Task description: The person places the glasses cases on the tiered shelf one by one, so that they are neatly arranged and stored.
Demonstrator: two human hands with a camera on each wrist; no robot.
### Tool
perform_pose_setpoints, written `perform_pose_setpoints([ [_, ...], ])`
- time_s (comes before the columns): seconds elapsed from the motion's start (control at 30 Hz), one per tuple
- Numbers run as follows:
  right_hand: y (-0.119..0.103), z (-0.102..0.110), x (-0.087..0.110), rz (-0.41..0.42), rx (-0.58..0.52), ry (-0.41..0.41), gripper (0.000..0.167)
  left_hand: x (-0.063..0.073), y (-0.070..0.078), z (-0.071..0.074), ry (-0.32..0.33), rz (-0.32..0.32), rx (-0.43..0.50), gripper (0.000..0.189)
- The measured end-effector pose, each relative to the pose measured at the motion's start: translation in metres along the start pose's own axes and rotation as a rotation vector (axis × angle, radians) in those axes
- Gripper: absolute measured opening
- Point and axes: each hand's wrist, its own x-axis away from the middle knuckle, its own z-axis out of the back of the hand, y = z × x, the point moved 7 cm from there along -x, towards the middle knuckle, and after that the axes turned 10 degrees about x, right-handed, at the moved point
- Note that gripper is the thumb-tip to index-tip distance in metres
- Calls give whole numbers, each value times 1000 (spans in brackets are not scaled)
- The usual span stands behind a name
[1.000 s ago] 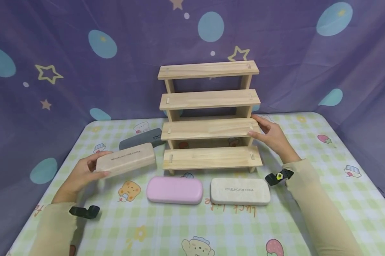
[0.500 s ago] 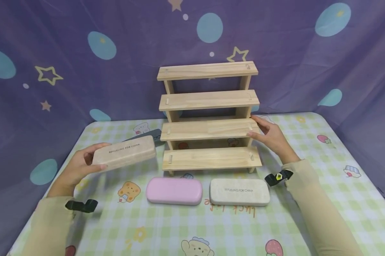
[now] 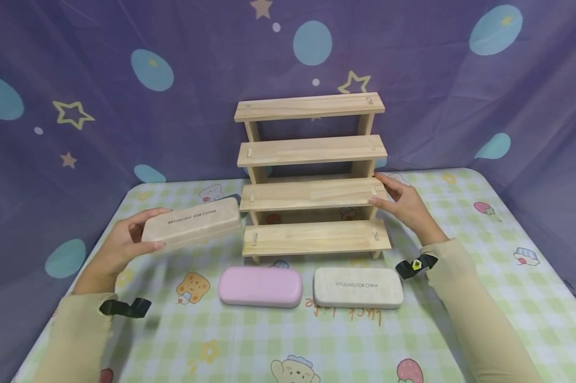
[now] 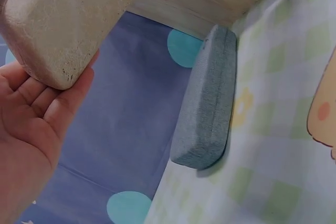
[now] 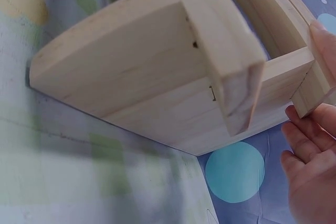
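My left hand (image 3: 120, 246) grips the left end of a beige glasses case (image 3: 192, 222) lettered "REFUELING FOR CHINA", thumb in front and fingers behind. The case is held up off the table, its right end close by the left side of a stepped wooden display rack (image 3: 314, 236). Below it in the left wrist view lies a grey-blue fabric glasses case (image 4: 205, 103), mostly hidden in the head view. My right hand (image 3: 405, 205) pinches the right end of the rack's second board from the bottom; in the right wrist view its fingers curl under that board.
A pink glasses case (image 3: 261, 287) and a white lettered glasses case (image 3: 358, 288) lie side by side in front of the rack. A checked cloth (image 3: 249, 340) covers the table, and a purple curtain (image 3: 197, 106) hangs right behind.
The beige case has risen in my left hand and shifted slightly right toward the rack, now covering most of the grey-blue case. My right hand stays on the rack.
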Motion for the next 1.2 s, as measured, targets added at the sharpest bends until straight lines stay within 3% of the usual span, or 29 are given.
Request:
perform_pose_setpoints([
  [0.43,-1,1,1,-4,9,-1,73,-8,12,-8,-32,-4,-30,60],
  [0.63,-5,0,3,-14,12,-15,73,-21,17,-17,-66,-10,-11,59],
  [0.87,-3,2,2,-7,7,-11,73,-39,19,-33,-35,-17,-33,60],
  [1.1,-29,2,14,-17,-6,-24,72,-59,18,-51,-64,-9,-70,60],
  [1.2,-30,2,14,-13,-3,-23,72,-67,20,-58,-81,-14,-67,59],
])
